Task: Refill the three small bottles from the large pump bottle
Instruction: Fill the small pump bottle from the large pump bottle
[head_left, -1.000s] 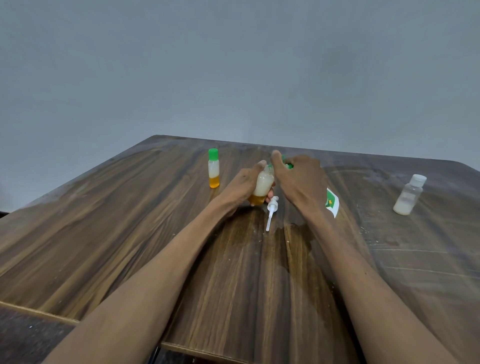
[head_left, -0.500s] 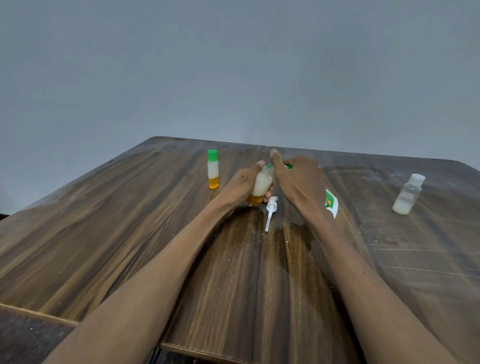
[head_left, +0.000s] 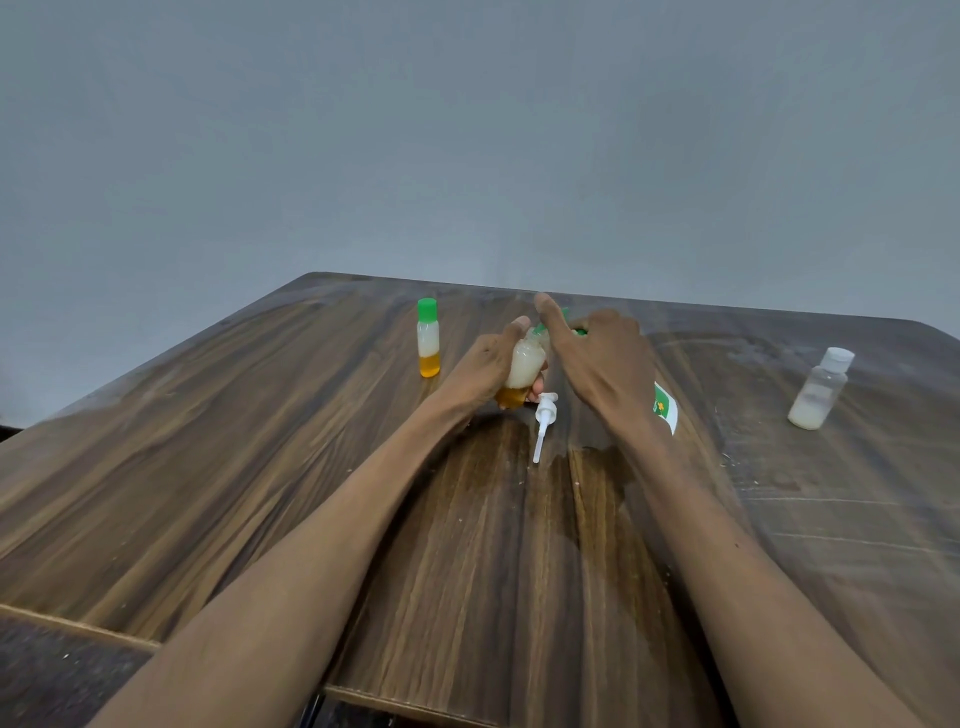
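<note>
Nothing has moved: left hand grips half-filled small bottle, right hand its cap

Left arm: bare, runs from lower left of frame up to centre.
Left hand: centre of frame, fingers curled round something, thumb up.
Right arm: bare, runs from lower right up to centre.
Right hand: just right of left hand, back up, thumb raised, fingers bent down.

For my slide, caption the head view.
Left hand holds a small bottle while right hand works its green cap; pump head lies on table.
</note>
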